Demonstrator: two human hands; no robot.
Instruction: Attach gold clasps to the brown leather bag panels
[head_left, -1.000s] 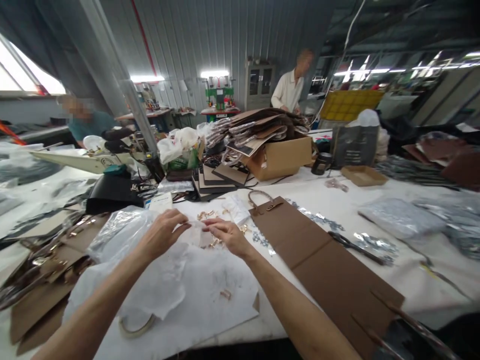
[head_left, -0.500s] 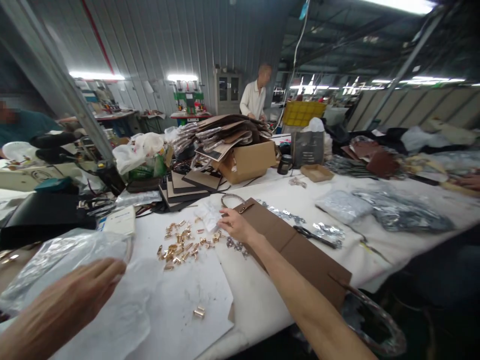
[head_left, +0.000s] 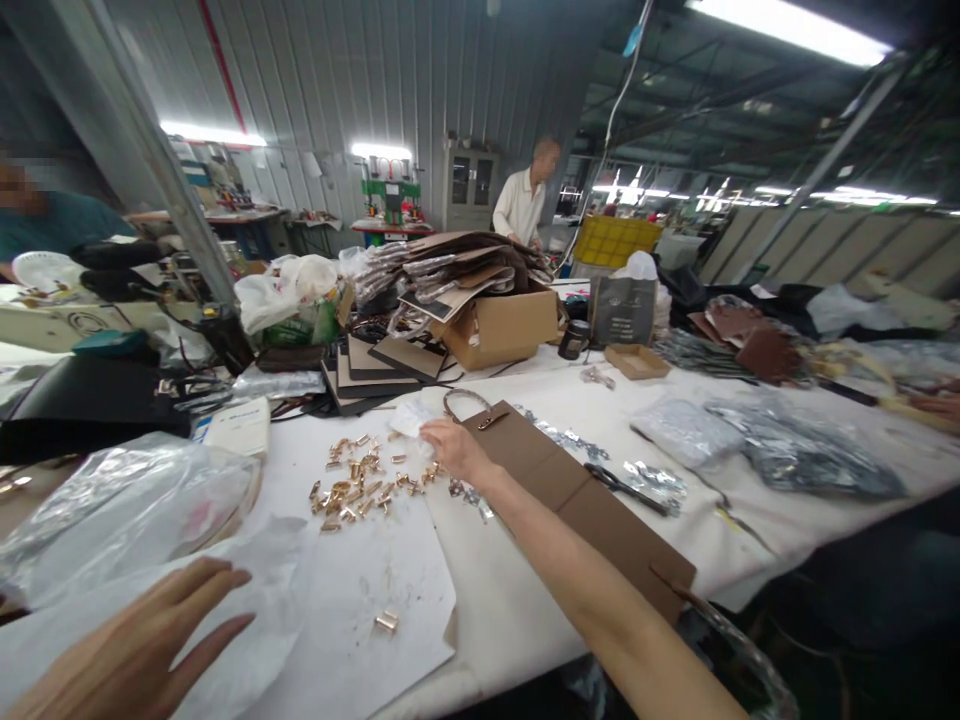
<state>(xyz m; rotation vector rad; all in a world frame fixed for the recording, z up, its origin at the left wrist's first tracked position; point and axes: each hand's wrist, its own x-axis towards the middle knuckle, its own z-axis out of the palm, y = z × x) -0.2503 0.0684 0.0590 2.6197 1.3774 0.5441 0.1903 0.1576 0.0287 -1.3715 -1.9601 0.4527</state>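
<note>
My right hand (head_left: 452,447) reaches out over the white table, fingers curled on a small clear plastic bag (head_left: 411,418) beside a scatter of several small gold metal clasps (head_left: 360,484). A lone gold clasp (head_left: 387,622) lies nearer to me on white paper (head_left: 352,620). My left hand (head_left: 142,640) lies low at the near left, fingers stretched out flat on thin white wrapping, holding nothing. A flat brown leather bag panel (head_left: 577,495) with a handle lies just right of my right hand.
Black scissors (head_left: 626,488) lie by the brown panel. Clear plastic bags (head_left: 120,500) sit at left, silvery packets (head_left: 757,440) at right. A cardboard box (head_left: 502,325) stacked with panels stands behind. One person stands far back (head_left: 525,200); another sits at far left (head_left: 52,220).
My hands parted from the middle: the left drew back to the near left and opened flat, the right stretched out to the small bag. The gold clasps now lie uncovered.
</note>
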